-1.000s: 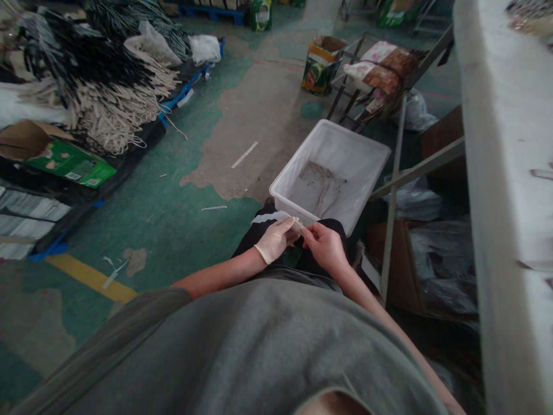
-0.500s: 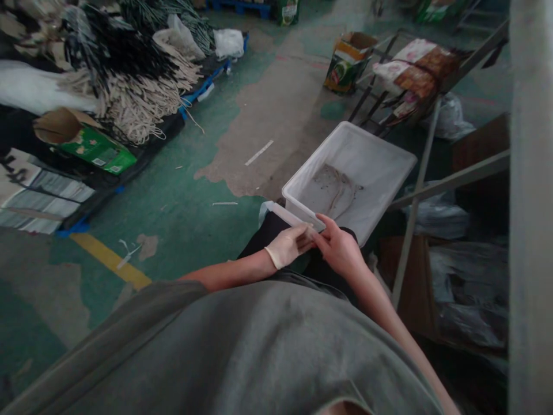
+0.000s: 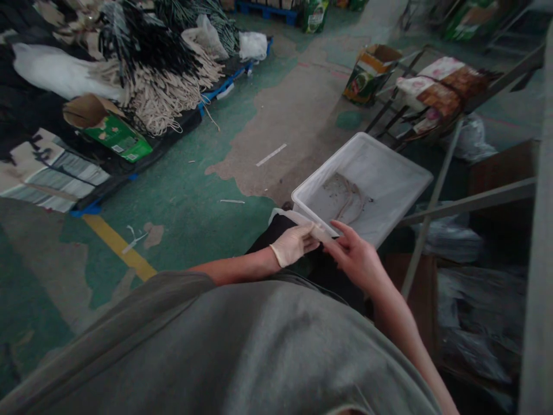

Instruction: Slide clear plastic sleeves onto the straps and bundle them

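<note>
My left hand, in a pale thin glove, is closed on a whitish, see-through strip that looks like plastic film. The strip lies over my dark-trousered lap, and its far end sticks out past the fingers. My right hand is bare; its thumb and fingers close on the strip's near end beside the left fingertips. Just beyond the hands stands a white plastic tub, tilted in view, with a few thin cords and dark bits on its bottom. Blurring hides the strip's exact kind.
Bundles of cords lie on a blue pallet at left, by a green carton and stacked white packs. At right, a metal frame stands before bagged goods. A cart with a sack is behind the tub.
The view has swung, so the surroundings sit farther right. My right hand has drawn slightly away from the left, its forefinger lifted; the left still grips the strip.
</note>
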`<action>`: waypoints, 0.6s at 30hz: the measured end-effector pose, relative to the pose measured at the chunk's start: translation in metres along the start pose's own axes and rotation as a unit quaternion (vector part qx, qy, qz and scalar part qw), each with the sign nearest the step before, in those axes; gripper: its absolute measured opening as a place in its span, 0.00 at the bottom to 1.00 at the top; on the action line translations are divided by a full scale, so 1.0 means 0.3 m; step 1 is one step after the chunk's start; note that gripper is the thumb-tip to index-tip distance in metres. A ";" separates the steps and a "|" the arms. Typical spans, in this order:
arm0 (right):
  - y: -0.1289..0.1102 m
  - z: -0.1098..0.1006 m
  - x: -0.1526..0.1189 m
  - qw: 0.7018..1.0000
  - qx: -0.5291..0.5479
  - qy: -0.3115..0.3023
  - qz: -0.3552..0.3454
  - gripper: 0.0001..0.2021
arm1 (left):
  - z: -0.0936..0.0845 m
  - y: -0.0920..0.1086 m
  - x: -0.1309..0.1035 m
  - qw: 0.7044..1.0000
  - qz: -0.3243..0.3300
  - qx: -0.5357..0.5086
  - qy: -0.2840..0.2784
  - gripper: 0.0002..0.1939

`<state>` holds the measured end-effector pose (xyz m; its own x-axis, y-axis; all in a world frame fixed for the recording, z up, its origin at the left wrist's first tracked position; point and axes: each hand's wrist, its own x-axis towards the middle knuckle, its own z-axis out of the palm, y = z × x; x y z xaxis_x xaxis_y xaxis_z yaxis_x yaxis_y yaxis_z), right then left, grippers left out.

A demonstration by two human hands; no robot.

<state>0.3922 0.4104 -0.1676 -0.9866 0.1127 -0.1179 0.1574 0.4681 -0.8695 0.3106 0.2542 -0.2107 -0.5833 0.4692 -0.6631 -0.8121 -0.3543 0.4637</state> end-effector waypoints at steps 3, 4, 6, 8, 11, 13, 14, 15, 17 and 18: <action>-0.007 -0.083 -0.105 0.999 0.035 -0.010 0.012 0.26 | -0.034 0.063 0.002 0.999 0.021 -0.004 0.031 0.08; -0.009 -0.102 -0.132 0.999 0.028 -0.002 0.016 0.25 | -0.038 0.070 -0.002 0.999 0.019 0.000 0.034 0.09; -0.007 -0.106 -0.148 1.000 -0.002 0.004 0.021 0.23 | -0.028 0.049 -0.014 1.000 0.004 0.014 0.022 0.09; 0.003 -0.064 -0.114 0.999 -0.031 0.006 0.027 0.22 | -0.004 -0.007 -0.027 0.999 -0.029 0.031 -0.008 0.09; 0.020 0.013 -0.037 0.998 -0.050 0.009 0.027 0.22 | 0.028 -0.077 -0.036 0.997 -0.070 0.036 -0.025 0.09; 0.017 0.020 -0.028 0.999 -0.025 -0.020 0.000 0.21 | 0.032 -0.072 -0.033 0.997 -0.072 0.032 -0.014 0.10; 0.011 0.005 -0.043 0.999 -0.002 -0.043 -0.021 0.19 | 0.028 -0.053 -0.030 0.997 -0.069 0.029 -0.009 0.11; 0.003 -0.021 -0.069 0.997 0.023 -0.066 -0.044 0.18 | 0.021 -0.027 -0.027 0.997 -0.067 0.028 -0.006 0.11; -0.017 -0.089 -0.144 0.990 0.068 -0.089 -0.089 0.17 | 0.006 0.032 -0.023 0.998 -0.059 0.021 0.001 0.11; -0.027 -0.124 -0.185 0.987 0.085 -0.085 -0.108 0.19 | 0.000 0.058 -0.022 0.998 -0.059 0.018 0.006 0.11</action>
<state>0.4473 0.4330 -0.1364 -0.9916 -0.1288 0.0131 -0.0528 0.3104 -0.9491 0.3004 0.2449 -0.1982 -0.4831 0.4963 -0.7213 -0.8755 -0.2668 0.4029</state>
